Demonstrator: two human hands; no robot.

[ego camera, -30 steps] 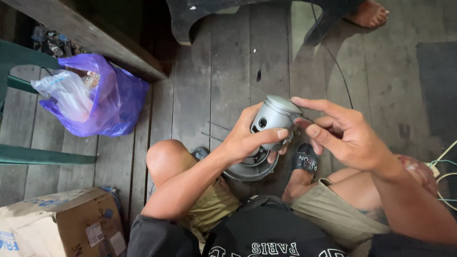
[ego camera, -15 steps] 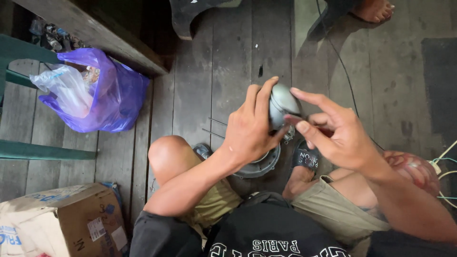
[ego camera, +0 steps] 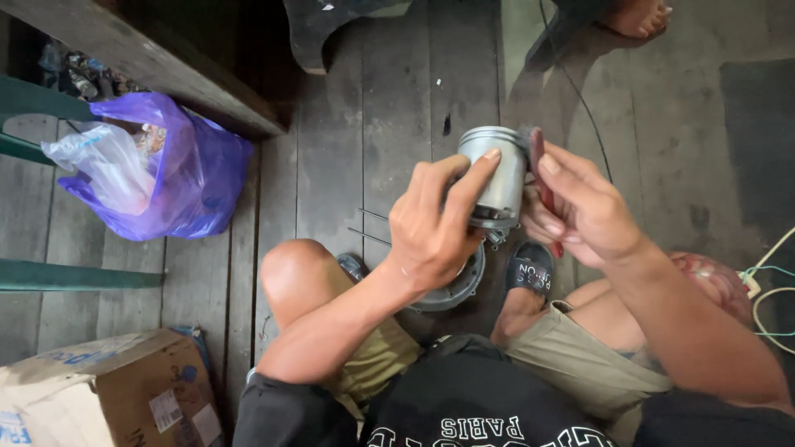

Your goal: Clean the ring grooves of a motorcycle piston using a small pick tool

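Grey metal cylinder (ego camera: 497, 178), base hidden behind left hand (ego camera: 435, 228) fingers.

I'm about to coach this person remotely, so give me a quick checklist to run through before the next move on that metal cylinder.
1. Left hand grips the grey metal cylinder: ok, fingers wrap its side.
2. Right hand holds the thin red tool against the cylinder: ok.
3. Tool tip seated in a groove: cannot tell, hidden by fingers.
4. Cylinder held clear of the round metal part on the floor: ok, it is raised above it.
5. Thin metal rods on the planks kept out of the way: ok, they lie beside the knee.
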